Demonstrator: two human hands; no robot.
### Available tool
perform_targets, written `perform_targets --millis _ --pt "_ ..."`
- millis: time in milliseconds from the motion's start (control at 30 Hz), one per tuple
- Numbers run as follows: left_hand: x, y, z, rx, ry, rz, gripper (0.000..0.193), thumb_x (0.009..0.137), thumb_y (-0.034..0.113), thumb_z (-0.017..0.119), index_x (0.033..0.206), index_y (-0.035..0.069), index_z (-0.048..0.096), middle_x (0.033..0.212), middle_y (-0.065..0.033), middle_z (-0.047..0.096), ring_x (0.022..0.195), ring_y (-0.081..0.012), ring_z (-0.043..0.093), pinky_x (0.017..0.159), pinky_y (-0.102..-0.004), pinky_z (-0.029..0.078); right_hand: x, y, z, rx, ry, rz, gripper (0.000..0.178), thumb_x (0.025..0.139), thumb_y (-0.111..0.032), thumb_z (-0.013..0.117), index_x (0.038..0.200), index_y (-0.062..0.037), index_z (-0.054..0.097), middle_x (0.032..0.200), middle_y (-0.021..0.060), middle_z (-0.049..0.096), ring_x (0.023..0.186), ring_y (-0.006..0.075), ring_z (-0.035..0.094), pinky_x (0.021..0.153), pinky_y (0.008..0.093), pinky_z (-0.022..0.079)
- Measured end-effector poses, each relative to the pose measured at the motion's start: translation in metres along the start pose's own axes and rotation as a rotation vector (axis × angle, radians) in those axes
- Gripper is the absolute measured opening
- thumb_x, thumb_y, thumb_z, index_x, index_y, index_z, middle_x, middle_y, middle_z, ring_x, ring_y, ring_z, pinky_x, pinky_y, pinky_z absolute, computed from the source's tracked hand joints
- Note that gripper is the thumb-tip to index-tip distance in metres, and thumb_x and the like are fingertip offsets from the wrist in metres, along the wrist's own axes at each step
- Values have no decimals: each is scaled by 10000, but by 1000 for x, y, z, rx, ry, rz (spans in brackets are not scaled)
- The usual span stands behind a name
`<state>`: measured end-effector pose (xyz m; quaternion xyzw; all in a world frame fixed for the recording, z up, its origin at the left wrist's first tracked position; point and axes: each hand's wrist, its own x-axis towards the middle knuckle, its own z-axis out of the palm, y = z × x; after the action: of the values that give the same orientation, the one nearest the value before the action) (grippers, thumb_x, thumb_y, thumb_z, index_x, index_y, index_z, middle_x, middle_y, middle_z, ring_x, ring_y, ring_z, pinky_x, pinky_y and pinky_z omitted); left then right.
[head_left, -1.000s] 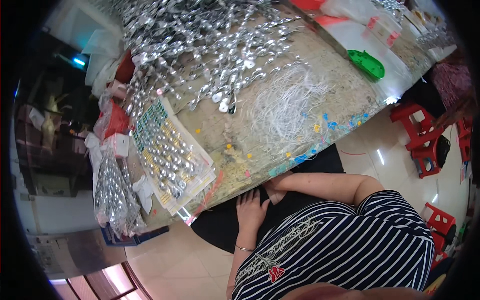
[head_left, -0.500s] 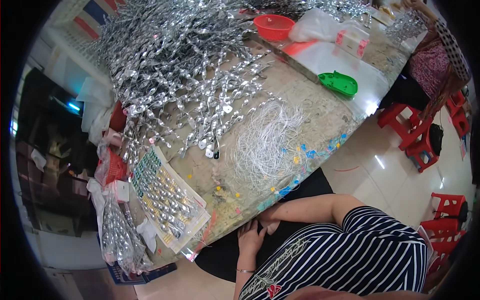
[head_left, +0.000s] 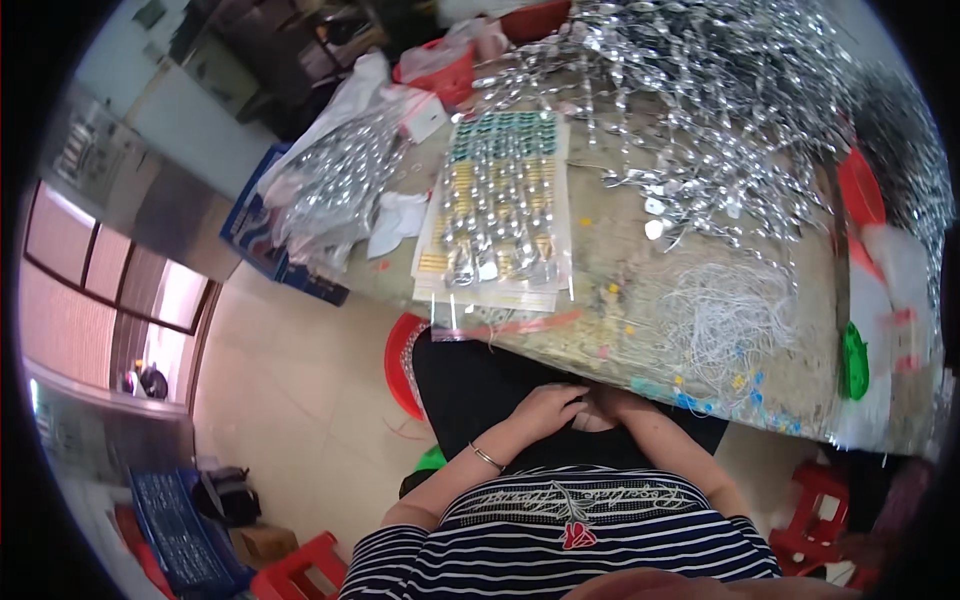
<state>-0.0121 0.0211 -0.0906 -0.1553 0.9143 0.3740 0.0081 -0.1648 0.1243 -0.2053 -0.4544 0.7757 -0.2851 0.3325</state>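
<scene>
View swings left; bare left hand [head_left: 548, 410] sits beside bare right hand [head_left: 610, 402] over matte black cloth [head_left: 480, 375]; can't tell fingers' grip.

Floor [head_left: 310, 350]: pale, glossy tiles with faint joints, left of centre. Surface [head_left: 620, 260]: worn, stained, grey-brown, spanning centre to right; near edge runs obliquely. Dark-framed panes [head_left: 105, 270] at left edge, pinkish, brightest toward their right side. Grey reflective panel [head_left: 150, 185] just above them. Pale wall [head_left: 205, 110], upper left. Furniture: red stool [head_left: 305, 570] at lower left, second red stool [head_left: 815, 500] at lower right.
</scene>
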Motion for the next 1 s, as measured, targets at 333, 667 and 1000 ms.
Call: perform_targets --millis 333,667,1000 --pt "-4 36 -79 -107 760 178 91 838 42 631 914 31 681 877 -109 675 810 -256 646 726 -334 498 7 -20 -19 -150 131 -90 496 937 -335 402 1394 -142 395 1465 152 332 1349 328 305 1131 427 223" --pt "19 -56 -155 284 1036 -252 626 808 225 690 1314 -22 417 1203 -224 517 1128 -369 470 977 -445 358 1 -28 -21 -231 111 -45 442 910 -310 460 1314 -133 476 1370 164 437 1274 363 381 1073 462 294" --pt "15 -88 -154 109 954 -226 656 821 147 684 1359 -52 366 1003 -138 583 846 -177 565 737 -283 472 5 -22 -12 -338 209 -129 467 910 -317 453 1342 -138 453 1394 155 419 1284 368 374 1081 461 281"
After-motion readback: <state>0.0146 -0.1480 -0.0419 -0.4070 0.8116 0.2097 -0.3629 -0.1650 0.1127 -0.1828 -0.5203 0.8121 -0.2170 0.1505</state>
